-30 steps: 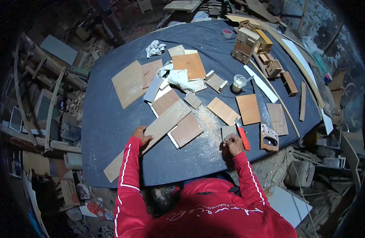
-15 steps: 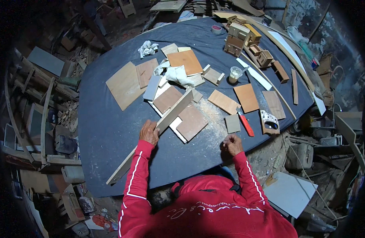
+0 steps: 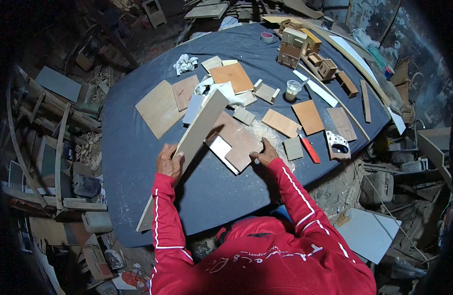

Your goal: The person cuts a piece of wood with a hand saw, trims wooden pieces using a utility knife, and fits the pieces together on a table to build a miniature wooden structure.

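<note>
— What have you got in your left hand [image 3: 168, 164]?

— My fingers are wrapped around the edge of a long pale wooden board [image 3: 194, 140]. It lies slantwise over the dark blue table [image 3: 138, 162], its near end past the table's edge and its far end up by the white rag [image 3: 214, 86].

— And your right hand [image 3: 264, 156]?

— It rests fingers-down on a brown square panel [image 3: 239, 142], just beside the board, pressing rather than gripping.

— How does the board handle?

— I judge it stiff and fairly light, thin enough to flex a little over its length. It's long, so held near one end it will want to swing. I'd take it nearer the middle, by both long edges.

— Slippery?

— The face looks smooth, and sawdust [image 3: 258, 130] lies around, so probably a bit. The corners could chip.
</note>
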Demonstrator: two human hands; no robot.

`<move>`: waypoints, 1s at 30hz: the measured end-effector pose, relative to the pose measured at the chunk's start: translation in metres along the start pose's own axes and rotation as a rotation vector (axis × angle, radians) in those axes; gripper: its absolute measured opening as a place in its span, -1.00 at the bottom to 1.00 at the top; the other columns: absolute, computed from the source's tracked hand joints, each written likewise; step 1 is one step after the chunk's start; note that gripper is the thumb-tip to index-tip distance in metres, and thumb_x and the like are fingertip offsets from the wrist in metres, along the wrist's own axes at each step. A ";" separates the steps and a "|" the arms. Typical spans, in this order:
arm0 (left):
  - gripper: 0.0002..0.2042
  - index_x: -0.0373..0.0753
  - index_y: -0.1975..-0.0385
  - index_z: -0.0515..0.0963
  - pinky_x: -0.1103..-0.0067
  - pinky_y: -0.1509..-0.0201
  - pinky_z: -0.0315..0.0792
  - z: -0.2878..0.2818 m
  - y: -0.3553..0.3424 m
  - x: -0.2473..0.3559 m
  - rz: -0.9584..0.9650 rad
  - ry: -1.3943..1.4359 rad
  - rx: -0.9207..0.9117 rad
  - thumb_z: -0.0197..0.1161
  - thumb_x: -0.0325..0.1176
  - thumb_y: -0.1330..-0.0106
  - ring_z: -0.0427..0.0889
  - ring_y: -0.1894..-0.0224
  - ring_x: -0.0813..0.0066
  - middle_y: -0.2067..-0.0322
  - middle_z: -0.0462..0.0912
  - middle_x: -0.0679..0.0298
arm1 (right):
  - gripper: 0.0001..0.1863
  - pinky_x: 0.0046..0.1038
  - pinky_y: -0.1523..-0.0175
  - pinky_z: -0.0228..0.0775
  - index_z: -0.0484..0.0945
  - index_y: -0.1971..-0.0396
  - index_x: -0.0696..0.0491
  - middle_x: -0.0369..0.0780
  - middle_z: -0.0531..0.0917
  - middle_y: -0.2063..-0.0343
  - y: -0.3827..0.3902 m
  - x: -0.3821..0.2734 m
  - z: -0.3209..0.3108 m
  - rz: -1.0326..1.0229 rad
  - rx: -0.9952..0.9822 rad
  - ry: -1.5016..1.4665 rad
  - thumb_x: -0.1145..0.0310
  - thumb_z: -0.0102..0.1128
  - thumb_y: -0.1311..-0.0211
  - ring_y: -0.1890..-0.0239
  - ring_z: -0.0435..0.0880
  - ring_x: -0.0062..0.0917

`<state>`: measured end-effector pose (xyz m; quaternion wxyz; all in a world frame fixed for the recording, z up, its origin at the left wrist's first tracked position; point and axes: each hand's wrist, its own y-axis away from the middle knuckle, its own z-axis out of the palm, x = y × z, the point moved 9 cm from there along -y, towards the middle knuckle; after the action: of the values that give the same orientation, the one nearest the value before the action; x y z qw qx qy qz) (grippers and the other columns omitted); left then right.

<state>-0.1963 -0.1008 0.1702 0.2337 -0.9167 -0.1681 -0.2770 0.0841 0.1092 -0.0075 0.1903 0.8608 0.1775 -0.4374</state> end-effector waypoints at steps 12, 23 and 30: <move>-0.72 -0.38 0.15 0.59 0.44 0.07 0.38 -0.015 -0.010 -0.001 -0.045 0.020 -0.050 0.18 -0.37 -0.20 0.53 0.24 0.21 0.35 0.53 0.08 | -0.35 -0.17 -0.13 0.39 0.50 -0.02 0.25 0.22 0.58 0.11 0.042 -0.030 0.021 -0.123 -0.042 0.040 0.13 0.18 0.07 0.06 0.56 0.12; -0.70 -0.37 0.11 0.59 0.45 0.00 0.44 0.000 -0.010 -0.021 -0.139 0.111 -0.065 0.16 -0.32 -0.25 0.63 0.17 0.27 0.24 0.68 0.07 | -0.43 0.27 -0.25 0.07 0.36 -0.24 -0.17 -0.10 0.15 -0.35 0.037 -0.082 0.068 -0.425 -0.032 0.615 -0.01 0.05 -0.24 -0.35 0.07 0.08; -0.68 -0.38 0.09 0.59 0.43 -0.12 0.40 0.005 -0.009 -0.024 -0.201 0.153 -0.061 0.18 -0.36 -0.20 0.62 0.02 0.11 0.12 0.66 0.00 | -0.37 0.23 -0.30 0.00 0.23 -0.34 -0.18 -0.06 0.06 -0.40 0.065 -0.066 0.072 -0.528 -0.028 0.632 -0.05 -0.04 -0.30 -0.41 -0.04 0.08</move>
<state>-0.2173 -0.0948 0.1561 0.1892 -0.8781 -0.2321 -0.3732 0.0291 0.0090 0.0191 0.0193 0.8749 0.4480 -0.1829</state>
